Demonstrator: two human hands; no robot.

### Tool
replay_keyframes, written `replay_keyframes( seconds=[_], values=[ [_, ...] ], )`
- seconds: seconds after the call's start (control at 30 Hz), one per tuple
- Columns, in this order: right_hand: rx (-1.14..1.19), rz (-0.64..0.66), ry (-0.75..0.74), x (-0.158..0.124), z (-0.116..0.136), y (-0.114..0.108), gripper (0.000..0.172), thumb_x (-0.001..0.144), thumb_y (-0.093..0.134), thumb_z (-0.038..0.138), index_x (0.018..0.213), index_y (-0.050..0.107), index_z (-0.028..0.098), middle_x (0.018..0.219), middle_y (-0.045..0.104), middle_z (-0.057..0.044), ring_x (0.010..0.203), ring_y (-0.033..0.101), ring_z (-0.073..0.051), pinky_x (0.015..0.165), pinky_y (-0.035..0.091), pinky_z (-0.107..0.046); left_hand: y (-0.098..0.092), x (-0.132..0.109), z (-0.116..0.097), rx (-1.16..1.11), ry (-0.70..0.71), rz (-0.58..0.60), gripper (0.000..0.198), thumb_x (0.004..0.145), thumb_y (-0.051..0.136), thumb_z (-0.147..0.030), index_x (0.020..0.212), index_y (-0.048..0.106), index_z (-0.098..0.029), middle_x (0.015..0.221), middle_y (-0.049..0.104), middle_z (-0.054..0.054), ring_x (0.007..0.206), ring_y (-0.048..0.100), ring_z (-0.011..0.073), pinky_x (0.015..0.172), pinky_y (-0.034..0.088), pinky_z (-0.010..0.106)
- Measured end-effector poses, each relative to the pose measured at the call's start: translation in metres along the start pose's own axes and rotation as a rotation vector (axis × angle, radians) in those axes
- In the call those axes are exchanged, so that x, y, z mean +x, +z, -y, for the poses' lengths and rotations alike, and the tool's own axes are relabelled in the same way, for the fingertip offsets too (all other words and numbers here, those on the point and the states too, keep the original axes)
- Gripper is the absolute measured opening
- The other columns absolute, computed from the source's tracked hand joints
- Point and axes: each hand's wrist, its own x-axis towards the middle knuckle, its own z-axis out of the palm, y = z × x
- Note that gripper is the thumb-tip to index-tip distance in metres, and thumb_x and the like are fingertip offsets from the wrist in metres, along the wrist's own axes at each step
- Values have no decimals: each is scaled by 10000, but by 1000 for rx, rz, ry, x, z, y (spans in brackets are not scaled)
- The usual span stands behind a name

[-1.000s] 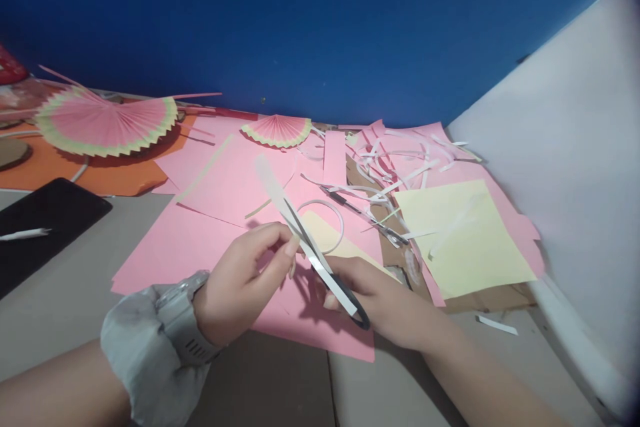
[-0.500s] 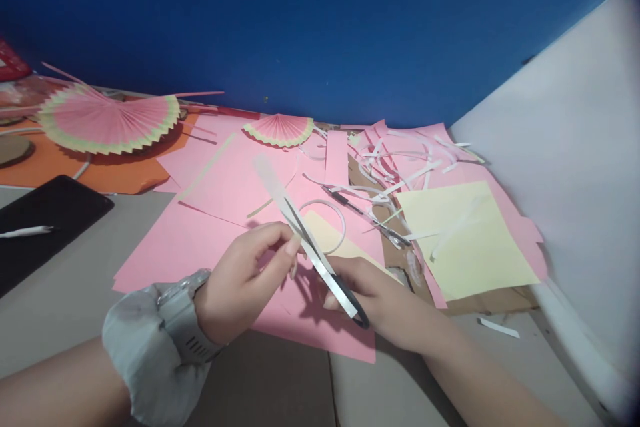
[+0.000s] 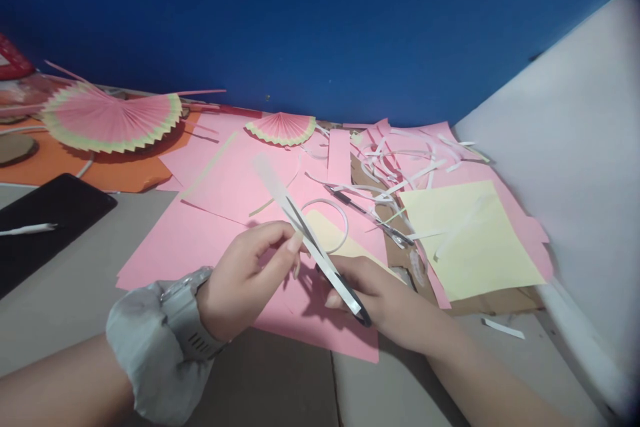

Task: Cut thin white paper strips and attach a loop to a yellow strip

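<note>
My left hand point(image 3: 255, 280) pinches a narrow white paper strip point(image 3: 273, 183) between thumb and forefinger. The strip runs diagonally, from beyond my fingertips down to near my right wrist. My right hand point(image 3: 370, 290) is closed on a pair of scissors point(image 3: 309, 233), whose black handle point(image 3: 364, 312) shows beside the strip's lower end. The blades point up and away, parted by a narrow gap and lying along the strip. Part of the handle is hidden by the strip and my fingers. Both hands are above large pink paper sheets point(image 3: 175, 250).
Pleated pink-and-yellow paper fans point(image 3: 120, 117) lie at the back left. A black tablet-like slab point(image 3: 60, 213) is at left. White strip offcuts point(image 3: 400, 170), a pen point(image 3: 340, 195) and a pale yellow sheet point(image 3: 470, 247) lie to the right, near a white wall point(image 3: 575, 147).
The view has shifted slightly, so the scene sits a little further right. Both hands keep nearly the same pose, still holding the strip and scissors.
</note>
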Motion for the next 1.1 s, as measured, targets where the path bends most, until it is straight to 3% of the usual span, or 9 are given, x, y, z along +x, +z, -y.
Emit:
replay_keyframes(
  seconds=[0.4,0.63,1.1],
  values=[
    [36,-2,15,-1,4,0,156,801,597,231,693,503,167,667,518,59,598,441,-83,546,306,-185,-1,2,-2,-47,-12,-73,261,925,372,-264,693,465,-189,637,499,-33,607,490,101,622,396,251],
    [55,57,31,-2,1,-2,122,782,605,247,741,517,173,660,511,50,608,445,-97,556,323,-197,-1,0,-3,-36,-16,-53,270,926,364,-285,694,466,-192,645,502,-26,615,493,112,622,391,256],
    [12,55,-6,-2,-1,-2,257,821,574,398,763,483,166,682,497,39,617,433,-100,566,327,-215,-1,0,-2,63,36,-8,240,920,374,-253,714,479,-185,658,502,-24,625,477,106,611,385,239]
  ],
)
